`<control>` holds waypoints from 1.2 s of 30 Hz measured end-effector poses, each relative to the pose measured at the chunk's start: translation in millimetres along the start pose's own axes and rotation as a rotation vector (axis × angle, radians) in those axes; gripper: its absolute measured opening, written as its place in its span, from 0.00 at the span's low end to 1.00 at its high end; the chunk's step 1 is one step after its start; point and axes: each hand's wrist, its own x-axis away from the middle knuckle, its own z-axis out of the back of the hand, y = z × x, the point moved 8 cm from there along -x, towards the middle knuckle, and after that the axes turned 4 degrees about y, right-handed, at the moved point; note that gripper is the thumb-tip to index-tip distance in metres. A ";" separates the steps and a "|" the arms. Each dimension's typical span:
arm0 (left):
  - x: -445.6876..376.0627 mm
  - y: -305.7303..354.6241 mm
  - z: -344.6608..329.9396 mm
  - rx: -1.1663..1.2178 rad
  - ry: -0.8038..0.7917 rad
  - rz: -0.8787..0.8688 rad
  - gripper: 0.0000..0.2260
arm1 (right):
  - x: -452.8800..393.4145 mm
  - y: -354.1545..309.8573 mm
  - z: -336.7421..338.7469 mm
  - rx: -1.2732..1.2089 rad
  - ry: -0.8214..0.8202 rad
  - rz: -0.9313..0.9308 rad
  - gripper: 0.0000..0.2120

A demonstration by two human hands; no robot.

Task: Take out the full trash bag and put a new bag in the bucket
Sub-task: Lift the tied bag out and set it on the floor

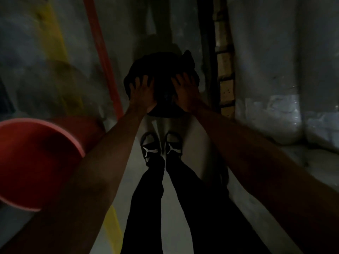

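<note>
Because the black trash bag [161, 85] is bulky and rounded, you have both hands spread on it from either side, which looks like a way to steady or lift it without tearing it. It sits low in front of your shoes [161, 147], in the narrow strip of floor [201, 143] by the wall [266, 52]. Your left hand [142, 92] lies flat on the bag's left flank, fingers [145, 79] fanned apart and pressed on the plastic, not closed round anything. Your right hand [185, 90] mirrors it on the right flank, fingers splayed just below the bag's bunched top [187, 57]. The red bucket [36, 162] is off to your left, well apart from the bag; in this dim, blurred light you cannot tell whether it has a liner.
</note>
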 end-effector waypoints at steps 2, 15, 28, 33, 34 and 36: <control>20.3 6.4 23.9 0.018 0.019 -0.015 0.36 | 15.8 -12.3 27.4 0.008 0.069 0.001 0.31; 274.9 98.9 330.6 0.029 0.352 -0.158 0.35 | 253.4 -139.8 317.9 -0.153 0.340 -0.191 0.31; 554.5 189.8 417.5 -0.022 0.490 -0.567 0.35 | 572.1 -221.5 400.9 -0.112 0.652 -0.520 0.33; 650.4 233.0 386.1 -0.039 0.452 -0.803 0.33 | 703.7 -245.0 355.5 -0.160 0.739 -0.823 0.32; 668.9 243.3 379.5 -0.039 0.441 -0.851 0.33 | 731.9 -249.2 346.4 -0.167 0.756 -0.888 0.32; 705.3 265.2 366.7 -0.047 0.430 -0.943 0.33 | 788.4 -258.2 330.3 -0.183 0.795 -1.008 0.33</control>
